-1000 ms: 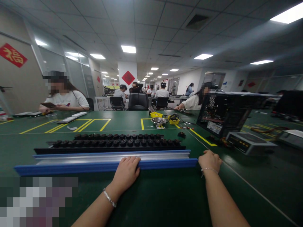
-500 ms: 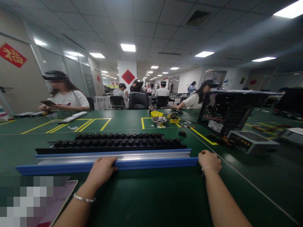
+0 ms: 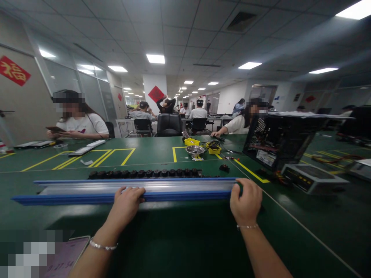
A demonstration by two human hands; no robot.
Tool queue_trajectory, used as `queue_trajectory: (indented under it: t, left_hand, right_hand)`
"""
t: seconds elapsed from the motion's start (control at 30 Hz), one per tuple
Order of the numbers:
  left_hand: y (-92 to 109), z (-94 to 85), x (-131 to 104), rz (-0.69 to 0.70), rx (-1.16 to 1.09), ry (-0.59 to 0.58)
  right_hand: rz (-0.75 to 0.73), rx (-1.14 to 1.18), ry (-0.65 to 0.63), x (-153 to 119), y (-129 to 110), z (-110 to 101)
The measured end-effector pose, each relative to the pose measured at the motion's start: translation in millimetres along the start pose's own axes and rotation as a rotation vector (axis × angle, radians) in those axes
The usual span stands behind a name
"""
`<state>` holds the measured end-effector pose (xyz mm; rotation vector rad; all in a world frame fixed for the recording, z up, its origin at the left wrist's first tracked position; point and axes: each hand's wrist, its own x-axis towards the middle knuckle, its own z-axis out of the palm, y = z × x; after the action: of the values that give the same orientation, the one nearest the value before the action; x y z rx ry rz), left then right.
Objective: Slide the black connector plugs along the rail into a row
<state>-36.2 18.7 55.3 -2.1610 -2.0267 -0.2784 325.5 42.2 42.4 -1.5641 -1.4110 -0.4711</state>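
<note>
Left hand (image 3: 126, 205) and right hand (image 3: 247, 200) close fingers on the blue rail (image 3: 185, 195). Black parts (image 3: 145, 173) lie toward the tabletop's (image 3: 179, 243) far edge

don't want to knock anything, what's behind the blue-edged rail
Behind the blue-edged rail, a row of black knobbly parts shows above its far edge. Anything lower down close behind the rail is covered.

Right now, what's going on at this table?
Someone has both hands on a long blue-edged metal channel: the left hand grips its near edge around the middle, and the right hand holds its right end. Just beyond the channel lies a row of black knobbly parts. Farther right stand an open computer case and a boxy metal unit. Across the table, a person holds a phone or tablet.
</note>
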Motion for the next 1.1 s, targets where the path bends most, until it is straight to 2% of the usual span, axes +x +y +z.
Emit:
queue_trajectory:
  t: [0.1, 0.2, 0.3, 0.37, 0.47, 0.57, 0.67, 0.83, 1.1]
  left_hand:
    - [-5, -15.0, 29, -0.023, 0.005, -0.025]
    - [-12, -37.5, 65, -0.041, 0.047, -0.009]
    - [-21, -55.6, 106, -0.041, 0.085, 0.004]
    - [-26, -58.6, 132, -0.046, 0.100, 0.000]
    - [-32, -46.8, 165, -0.032, 0.111, -0.026]
    - [-36, -21.7, 188, -0.010, 0.108, -0.079]
    - [-40, 5.4, 202, 0.005, 0.102, -0.129]
    - [-50, 36.1, 220, 0.038, 0.091, -0.218]
    - [-51, 57.4, 223, 0.099, 0.048, -0.325]
  right_hand:
    - [-0.191, 0.128, 0.011, -17, -20, 3]
    - [-0.342, 0.230, -0.080, -34, -36, 11]
    - [-0.445, 0.308, -0.105, -46, -48, 22]
    - [-0.493, 0.367, -0.084, -51, -52, 29]
    - [-0.532, 0.418, -0.148, -56, -54, 37]
    - [-0.522, 0.419, -0.229, -59, -52, 42]
    - [-0.498, 0.409, -0.248, -60, -49, 45]
    - [-0.463, 0.400, -0.289, -61, -48, 46]
    - [-0.341, 0.263, -0.344, -61, -45, 53]
